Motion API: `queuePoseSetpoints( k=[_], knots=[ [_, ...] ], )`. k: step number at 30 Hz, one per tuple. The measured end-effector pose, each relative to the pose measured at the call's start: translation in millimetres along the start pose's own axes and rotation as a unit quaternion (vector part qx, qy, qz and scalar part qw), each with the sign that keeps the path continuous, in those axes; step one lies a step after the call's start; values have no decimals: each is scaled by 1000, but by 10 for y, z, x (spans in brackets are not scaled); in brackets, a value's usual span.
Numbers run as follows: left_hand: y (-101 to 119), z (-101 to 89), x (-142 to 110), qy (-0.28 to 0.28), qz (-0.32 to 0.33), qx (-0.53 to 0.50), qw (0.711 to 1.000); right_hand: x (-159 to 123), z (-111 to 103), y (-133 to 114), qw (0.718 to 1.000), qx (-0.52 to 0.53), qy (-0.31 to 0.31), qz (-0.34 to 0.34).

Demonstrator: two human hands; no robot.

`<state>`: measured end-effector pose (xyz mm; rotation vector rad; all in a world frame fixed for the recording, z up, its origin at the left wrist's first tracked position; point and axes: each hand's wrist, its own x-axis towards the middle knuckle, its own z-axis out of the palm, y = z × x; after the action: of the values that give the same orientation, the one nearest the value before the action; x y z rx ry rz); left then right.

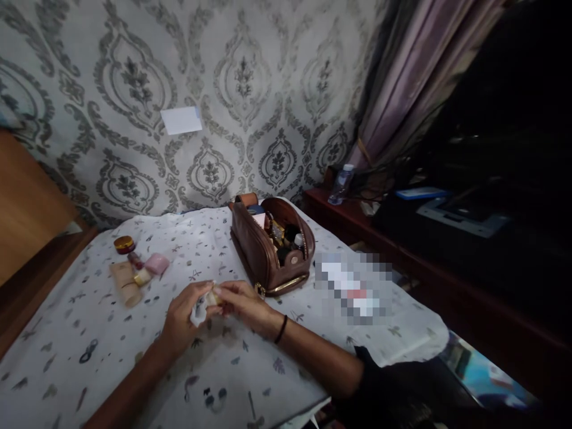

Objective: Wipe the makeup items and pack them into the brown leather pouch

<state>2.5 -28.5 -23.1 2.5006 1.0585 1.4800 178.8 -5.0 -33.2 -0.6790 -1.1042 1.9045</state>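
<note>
Over the patterned cloth, my left hand (pixel 181 314) is closed around a crumpled white tissue (pixel 199 311). My right hand (pixel 246 305) meets it, fingers closed on a small gold-coloured item (pixel 216 297) pressed against the tissue. Fingers cover most of that item, so its kind cannot be made out. Just beyond my right hand stands an open brown leather cosmetic bag (pixel 254 253), filled with small bottles and other items. To the left of my hands lie a beige tube (pixel 125 283), a pink jar (pixel 157 263) and a small cream-coloured jar (pixel 142 277).
A dark red jar with a gold lid (pixel 124 243) sits farther back left. Right of the bag is a blurred-out object (pixel 353 289) on the white cloth (pixel 179 387). A clear bottle (pixel 341 185) stands on the dark red ledge. The patterned wall (pixel 286 77) bounds the back.
</note>
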Motion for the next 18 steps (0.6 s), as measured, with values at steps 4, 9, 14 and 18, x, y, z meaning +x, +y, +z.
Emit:
queuePoseSetpoints(
  k=[4,9,14,18],
  knots=[
    [216,-28,196,0,-5,-33,999,-261,-87,-292,997,-70,-12,-22],
    [424,-1,760,-22,33,-15,999,-677,-322,-913,988,-107,55,-99],
    [491,211,1447,-146,158,64,975,-805,-682,-1571,939,-184,165,-240],
    [542,398,2000,-276,154,184,931,-705,-939,-1862,873,-342,198,-286]
  ],
)
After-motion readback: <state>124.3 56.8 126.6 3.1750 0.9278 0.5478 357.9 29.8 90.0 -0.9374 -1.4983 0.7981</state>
